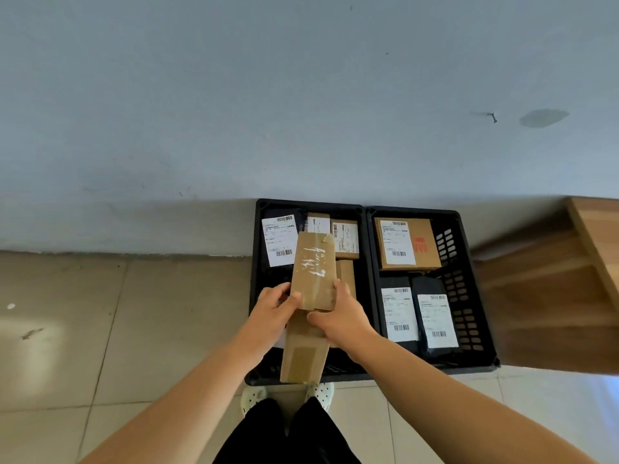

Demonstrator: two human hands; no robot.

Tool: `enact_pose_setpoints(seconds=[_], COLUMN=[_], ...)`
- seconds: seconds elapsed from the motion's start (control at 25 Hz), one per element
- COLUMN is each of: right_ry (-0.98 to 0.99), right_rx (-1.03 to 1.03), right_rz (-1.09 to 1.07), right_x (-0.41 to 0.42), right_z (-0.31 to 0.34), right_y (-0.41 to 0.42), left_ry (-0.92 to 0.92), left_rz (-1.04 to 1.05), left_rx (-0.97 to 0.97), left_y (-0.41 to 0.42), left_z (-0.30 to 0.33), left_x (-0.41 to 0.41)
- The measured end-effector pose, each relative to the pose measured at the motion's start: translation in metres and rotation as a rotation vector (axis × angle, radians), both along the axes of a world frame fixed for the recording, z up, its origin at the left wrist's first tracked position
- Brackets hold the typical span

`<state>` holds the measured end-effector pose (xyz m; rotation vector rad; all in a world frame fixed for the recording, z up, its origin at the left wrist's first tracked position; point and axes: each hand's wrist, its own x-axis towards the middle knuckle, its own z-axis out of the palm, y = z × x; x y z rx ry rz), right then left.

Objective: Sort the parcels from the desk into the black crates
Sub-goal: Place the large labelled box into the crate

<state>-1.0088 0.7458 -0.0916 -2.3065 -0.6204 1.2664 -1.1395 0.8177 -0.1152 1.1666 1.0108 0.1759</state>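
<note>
Both hands are on a long flat cardboard parcel [313, 272] with shiny clear tape down its face. The left hand [273, 313] pinches one edge and the right hand [341, 316] curls round the other, holding it over the left black crate [259, 229]. A second brown box [303, 349] sits under it. The right crate [469, 296] has slotted plastic walls, a square carton and two black poly bags with white labels.

The tiled floor [117, 329] carries two black crates set side by side, touching, against the wall. The left crate [256, 262] and right crate [469, 279] both hold labelled parcels. A wooden desk [552, 289] stands just beside the right crate. Two white perforated shoes [254, 396] rest on the tiles at the left crate's near edge.
</note>
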Motion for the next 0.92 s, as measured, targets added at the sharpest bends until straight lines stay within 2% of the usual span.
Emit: enact_pose_setpoints(seconds=[0.16, 0.52, 0.92], right_ry=[-0.026, -0.053, 0.022], right_rx=[0.005, -0.016, -0.159], right_rz=[-0.01, 0.031, 0.255], right_x=[0.018, 0.047, 0.052], right_z=[-0.018, -0.083, -0.17], right_y=[-0.012, -0.024, -0.053], left_ry=[0.043, 0.034, 0.212], left_rz=[-0.062, -0.043, -0.138], left_rx=[-0.034, -0.197, -0.112], left_y=[-0.007, -0.008, -0.02], left_z=[-0.019, -0.087, -0.185], left_x=[0.027, 0.062, 0.072])
